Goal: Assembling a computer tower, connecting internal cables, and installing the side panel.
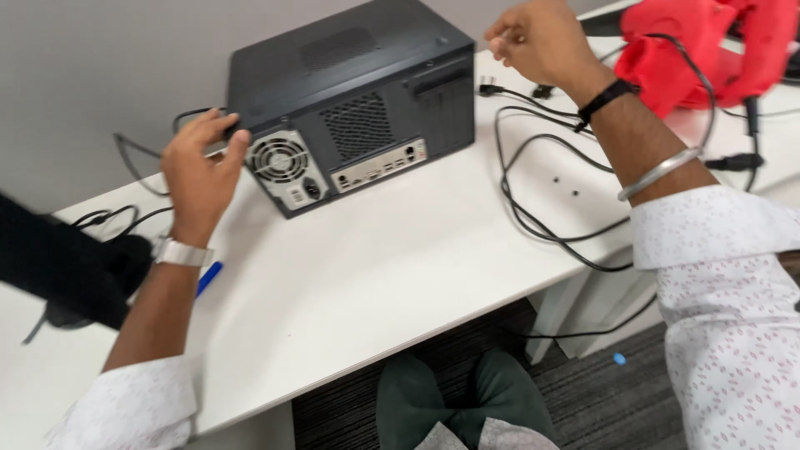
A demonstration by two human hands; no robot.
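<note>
My left hand is on the back left corner of the small black metal computer case, fingers curled round the edge w/ thumb resting next to the round fan grille. The case sits on the white desk, rear panel facing me, turned at an angle, near the grey wall. My right hand is up over the case's far right corner, fingertips pinched together; can't tell if there's anything betw. them. Loose black cables loop on the desk below my right forearm, just right of the case. A red fabric bundle lies at the far right. A blue pen pokes out by my left wrist, beside a black bag.
</note>
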